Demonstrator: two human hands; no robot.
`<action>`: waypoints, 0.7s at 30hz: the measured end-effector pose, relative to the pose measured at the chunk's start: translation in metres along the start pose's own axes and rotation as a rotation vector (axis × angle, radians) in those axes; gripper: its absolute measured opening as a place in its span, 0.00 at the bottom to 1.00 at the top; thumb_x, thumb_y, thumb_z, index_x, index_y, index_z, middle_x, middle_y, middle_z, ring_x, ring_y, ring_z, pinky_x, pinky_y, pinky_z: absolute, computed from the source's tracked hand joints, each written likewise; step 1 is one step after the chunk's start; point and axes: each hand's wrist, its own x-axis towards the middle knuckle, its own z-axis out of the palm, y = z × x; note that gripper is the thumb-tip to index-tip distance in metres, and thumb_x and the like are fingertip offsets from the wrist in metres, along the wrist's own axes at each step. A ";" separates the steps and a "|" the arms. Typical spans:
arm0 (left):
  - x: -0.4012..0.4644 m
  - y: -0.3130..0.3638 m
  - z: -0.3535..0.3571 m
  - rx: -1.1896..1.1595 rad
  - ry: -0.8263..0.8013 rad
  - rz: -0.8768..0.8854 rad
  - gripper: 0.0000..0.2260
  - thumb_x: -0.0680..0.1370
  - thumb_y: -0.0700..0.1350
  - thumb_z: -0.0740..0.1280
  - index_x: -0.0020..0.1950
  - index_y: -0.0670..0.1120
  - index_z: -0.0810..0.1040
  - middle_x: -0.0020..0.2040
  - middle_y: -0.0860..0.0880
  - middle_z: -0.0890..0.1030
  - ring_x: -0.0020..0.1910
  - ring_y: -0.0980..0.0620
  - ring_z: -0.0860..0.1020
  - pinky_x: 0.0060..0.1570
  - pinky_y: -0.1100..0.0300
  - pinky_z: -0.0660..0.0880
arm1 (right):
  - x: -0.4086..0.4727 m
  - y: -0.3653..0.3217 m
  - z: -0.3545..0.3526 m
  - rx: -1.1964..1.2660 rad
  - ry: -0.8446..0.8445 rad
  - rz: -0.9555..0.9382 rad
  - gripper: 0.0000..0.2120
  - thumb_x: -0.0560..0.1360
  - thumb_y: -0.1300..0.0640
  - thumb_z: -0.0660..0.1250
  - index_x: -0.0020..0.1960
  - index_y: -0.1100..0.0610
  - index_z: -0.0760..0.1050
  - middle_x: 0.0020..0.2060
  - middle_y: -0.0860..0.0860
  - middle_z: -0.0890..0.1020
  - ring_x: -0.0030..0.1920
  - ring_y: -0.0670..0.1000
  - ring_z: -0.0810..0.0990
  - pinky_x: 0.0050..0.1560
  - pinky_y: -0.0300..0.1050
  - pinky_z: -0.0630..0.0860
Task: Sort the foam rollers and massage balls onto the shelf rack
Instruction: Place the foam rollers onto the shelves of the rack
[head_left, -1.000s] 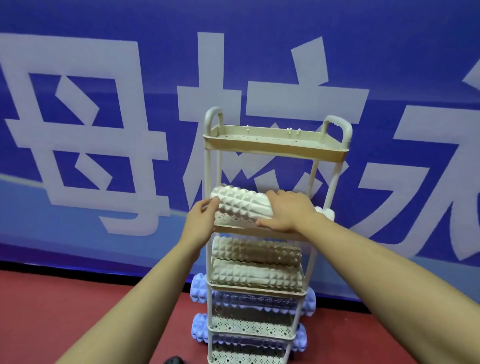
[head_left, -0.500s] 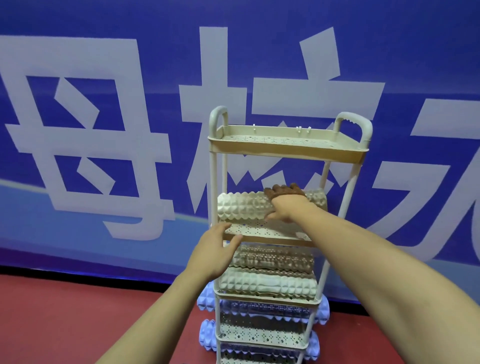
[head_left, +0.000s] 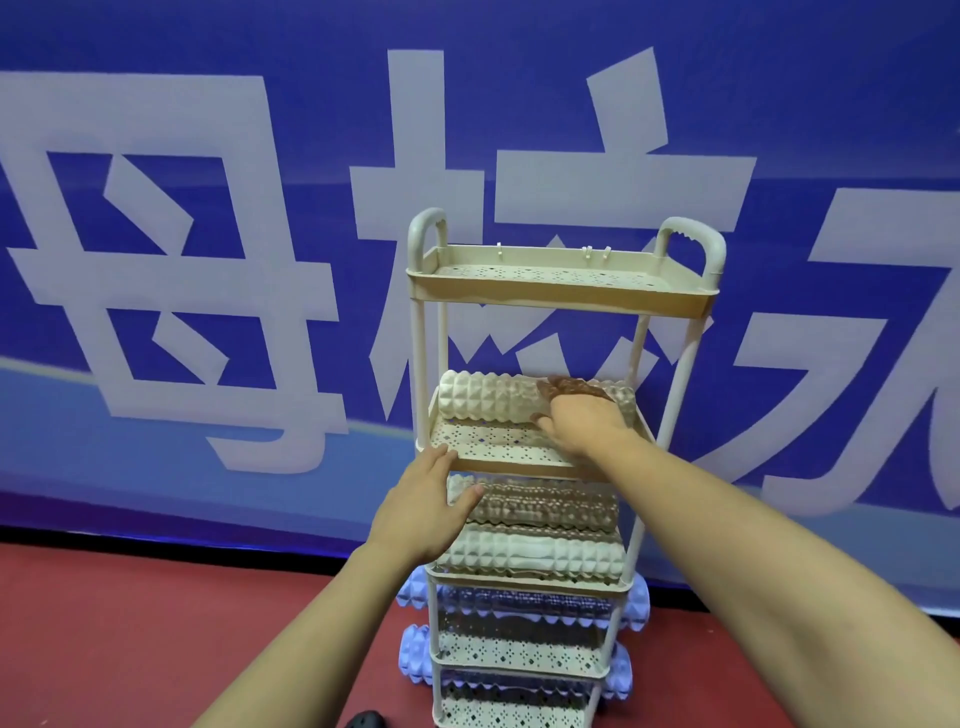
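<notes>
Seating step: right hand (head_left: 582, 421), fingers (head_left: 571, 388) curled over the white foam roller (head_left: 488, 397), presses it to the back of the shelf rack's (head_left: 680, 364) second tier. Left hand (head_left: 423, 512), fingers relaxed and apart, touches that tier's front rim, holding nothing. Next, judged: release, fetch another item; the top tray (head_left: 561, 299) shows no items.

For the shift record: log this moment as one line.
right hand: on white roller, second tier | left hand: at shelf rack edge
</notes>
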 end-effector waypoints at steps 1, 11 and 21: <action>-0.003 0.002 0.000 0.011 0.007 -0.002 0.32 0.81 0.65 0.57 0.81 0.50 0.59 0.82 0.53 0.57 0.81 0.53 0.54 0.77 0.49 0.60 | -0.005 0.000 -0.001 0.008 0.018 -0.010 0.24 0.81 0.42 0.59 0.69 0.55 0.73 0.64 0.55 0.79 0.63 0.58 0.78 0.63 0.54 0.76; -0.051 0.047 0.007 0.092 0.095 0.102 0.29 0.82 0.64 0.56 0.79 0.50 0.64 0.81 0.50 0.61 0.79 0.49 0.59 0.76 0.46 0.61 | -0.117 0.006 0.009 0.148 0.170 -0.182 0.28 0.84 0.42 0.55 0.80 0.51 0.60 0.79 0.48 0.63 0.79 0.51 0.60 0.77 0.51 0.56; -0.125 0.154 0.104 0.036 -0.022 0.313 0.27 0.83 0.59 0.60 0.77 0.45 0.69 0.78 0.45 0.67 0.76 0.45 0.65 0.74 0.48 0.62 | -0.292 0.111 0.063 0.105 0.044 -0.021 0.29 0.83 0.42 0.57 0.80 0.53 0.61 0.79 0.50 0.64 0.79 0.52 0.61 0.78 0.49 0.55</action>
